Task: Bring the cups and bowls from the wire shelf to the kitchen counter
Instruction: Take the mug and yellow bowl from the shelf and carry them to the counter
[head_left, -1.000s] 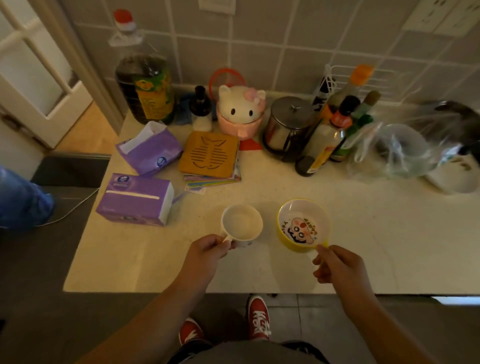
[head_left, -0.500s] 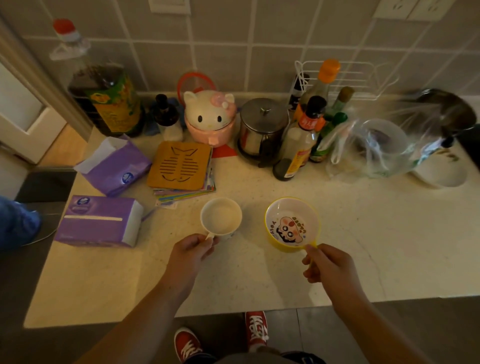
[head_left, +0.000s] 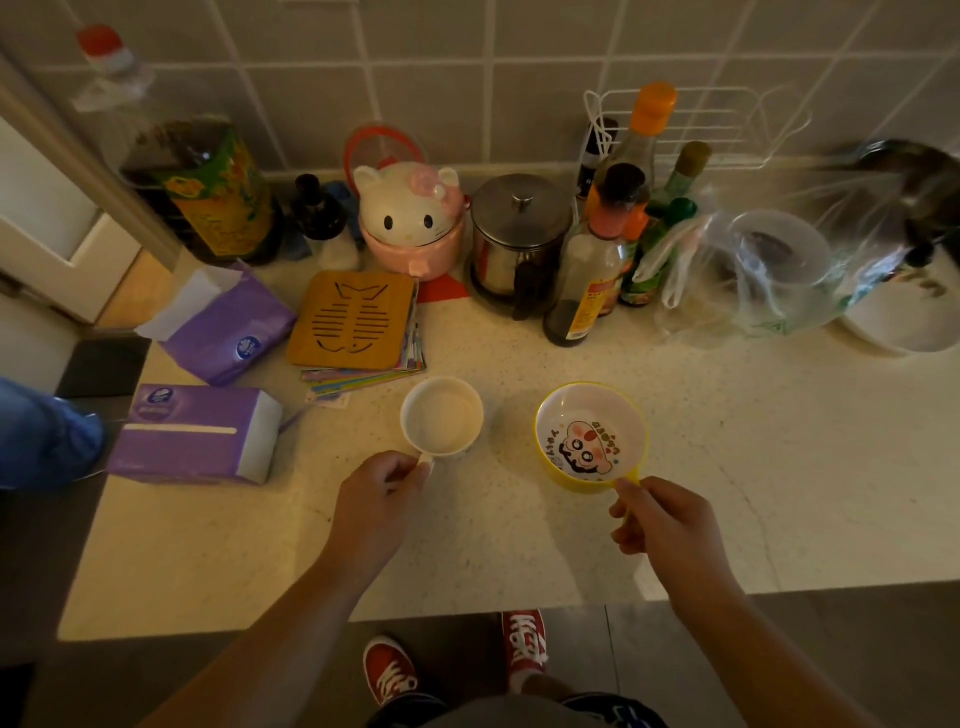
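— White cup (head_left: 441, 415)?
— Upright on the worktop (head_left: 519, 551), toward the front edge. Held by its handle in the curled fingers of the left hand (head_left: 379, 493).
— Yellow bowl (head_left: 592, 436)?
— Just right of the cup, not touching it, seemingly set down too. Gripped at its short handle by the right hand (head_left: 667, 525), fingers curled round.
— Behind the cup?
— Wooden fish trivet (head_left: 353, 317) atop a stack of cards (head_left: 374, 371). Further left, purple tissue packs (head_left: 197, 434).
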